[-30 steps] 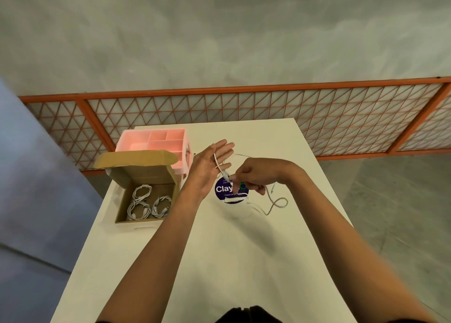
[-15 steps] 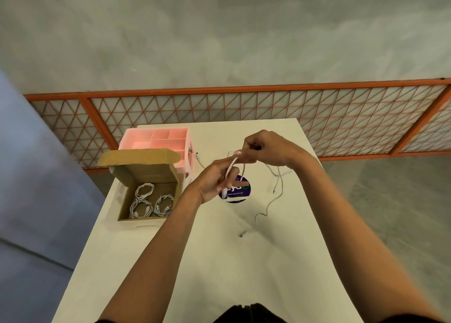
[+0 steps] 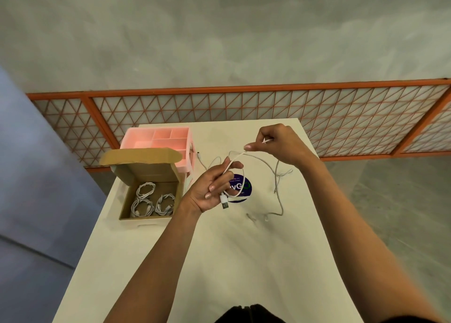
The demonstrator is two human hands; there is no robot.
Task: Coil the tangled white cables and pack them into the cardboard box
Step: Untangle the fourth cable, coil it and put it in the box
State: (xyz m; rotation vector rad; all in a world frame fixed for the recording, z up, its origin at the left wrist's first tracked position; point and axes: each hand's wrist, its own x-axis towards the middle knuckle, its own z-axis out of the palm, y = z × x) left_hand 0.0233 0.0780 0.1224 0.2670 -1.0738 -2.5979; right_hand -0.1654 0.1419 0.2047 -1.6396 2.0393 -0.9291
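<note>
Head view. The person's left hand (image 3: pixel 212 187) was raised over the white counter (image 3: pixel 219 261), its fingers curled around a white cable (image 3: pixel 234 158). The cable's USB plug (image 3: pixel 224 202) hung just below this hand. A short loop of the same cable curved under the fingers, in front of a round dark blue sticker (image 3: pixel 241 189) on the counter.

The right hand (image 3: pixel 277 144) was held higher and farther from the camera, and it pinched the cable between thumb and forefinger. Its remaining fingers were folded into the palm. A taut span of cable joined the two hands. From the right hand the loose remainder drooped to the right in uneven bends, and its lower part lay on the counter near the sticker.

The cardboard box (image 3: pixel 125 206) stood open at the left edge of the counter, just beside the left forearm, with its lid flap (image 3: pixel 140 155) tilted back. Three coiled cables (image 3: pixel 142 206) lay inside it on the floor of the box. One lay toward the far wall and two lay side by side at the near wall.

A pink compartment tray (image 3: pixel 158 139) stood directly behind the box and touched its lid flap. An orange lattice railing (image 3: pixel 244 107) ran across beyond the counter's far edge.
</note>
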